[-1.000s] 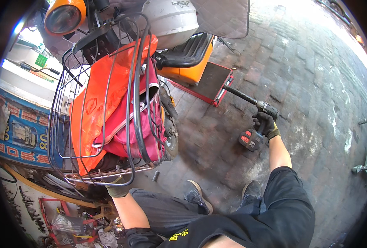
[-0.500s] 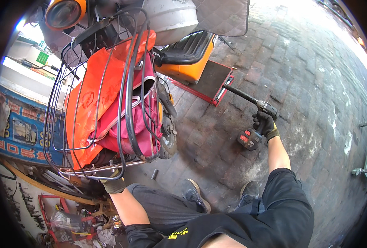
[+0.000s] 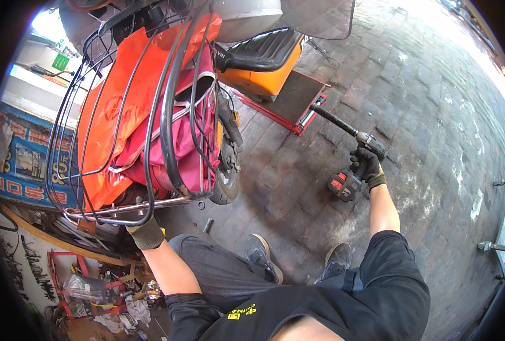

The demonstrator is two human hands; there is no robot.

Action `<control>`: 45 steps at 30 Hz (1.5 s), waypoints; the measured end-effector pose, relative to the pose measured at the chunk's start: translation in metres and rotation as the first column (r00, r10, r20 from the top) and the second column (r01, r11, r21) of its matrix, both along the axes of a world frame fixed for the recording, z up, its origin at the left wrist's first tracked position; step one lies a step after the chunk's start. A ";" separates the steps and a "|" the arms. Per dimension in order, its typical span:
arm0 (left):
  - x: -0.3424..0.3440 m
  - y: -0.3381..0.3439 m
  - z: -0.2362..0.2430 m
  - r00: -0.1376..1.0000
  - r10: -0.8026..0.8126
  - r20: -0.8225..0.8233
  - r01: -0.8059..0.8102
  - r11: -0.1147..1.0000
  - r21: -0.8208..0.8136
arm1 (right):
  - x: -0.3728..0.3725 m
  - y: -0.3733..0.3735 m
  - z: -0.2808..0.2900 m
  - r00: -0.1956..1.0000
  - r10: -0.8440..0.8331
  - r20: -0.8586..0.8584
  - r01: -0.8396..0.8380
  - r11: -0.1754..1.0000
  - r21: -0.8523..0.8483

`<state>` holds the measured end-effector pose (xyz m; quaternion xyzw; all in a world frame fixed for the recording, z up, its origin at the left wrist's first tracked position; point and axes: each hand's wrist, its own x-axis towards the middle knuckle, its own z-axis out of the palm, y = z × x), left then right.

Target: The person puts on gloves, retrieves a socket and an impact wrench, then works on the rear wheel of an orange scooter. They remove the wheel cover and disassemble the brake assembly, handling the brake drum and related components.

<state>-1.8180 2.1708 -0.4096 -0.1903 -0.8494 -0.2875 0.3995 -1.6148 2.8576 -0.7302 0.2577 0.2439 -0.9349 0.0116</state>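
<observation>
My right hand (image 3: pixel 368 166), in a dark glove, grips a cordless impact wrench (image 3: pixel 372 145) by its handle. A red-and-black battery sits at the handle's base. From the wrench a long dark extension bar (image 3: pixel 336 120) reaches to the end of a red lift platform (image 3: pixel 299 98); whether its tip is seated there, I cannot make out. Orange scooter bodywork (image 3: pixel 264 83) stands over the dark top of that platform. My gloved left hand (image 3: pixel 148 234) is at the lower edge of a black wire basket (image 3: pixel 166 131). Its fingers are hidden behind the basket.
An orange plastic bag (image 3: pixel 111 119) and a magenta cloth bag (image 3: pixel 198 145) fill the basket. A loose metal socket (image 3: pixel 208 225) lies on the brick floor near my feet. At lower left are a red metal frame (image 3: pixel 65 284) and clutter. A blue sign (image 3: pixel 33 159) stands at left.
The view has shifted slightly, and the basket and lift sit higher in it. A small ring on the floor now shows below the wheel. My right hand keeps its grip on the wrench.
</observation>
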 end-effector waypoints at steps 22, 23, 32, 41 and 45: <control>-0.027 -0.034 0.011 0.968 0.198 -0.151 -0.230 0.945 -0.234 | -0.001 0.004 0.009 0.999 -0.010 -0.047 0.012 1.000 0.026; -0.026 -0.028 0.011 0.975 0.162 -0.149 -0.189 0.963 -0.194 | -0.002 0.005 0.009 0.999 -0.035 0.023 0.034 0.998 0.051; -0.013 0.030 0.016 0.977 -0.036 -0.212 0.051 0.996 0.069 | 0.001 0.005 0.011 0.990 -0.031 -0.134 0.033 0.999 0.018; 0.026 0.102 0.057 0.977 0.025 -0.213 -0.028 1.000 -0.011 | -0.003 0.008 0.008 0.995 0.061 -0.084 -0.054 0.996 0.073; 0.027 0.109 0.061 0.979 -0.123 -0.166 0.165 0.947 0.274 | -0.001 0.001 0.006 0.990 0.025 -0.136 -0.016 0.998 0.062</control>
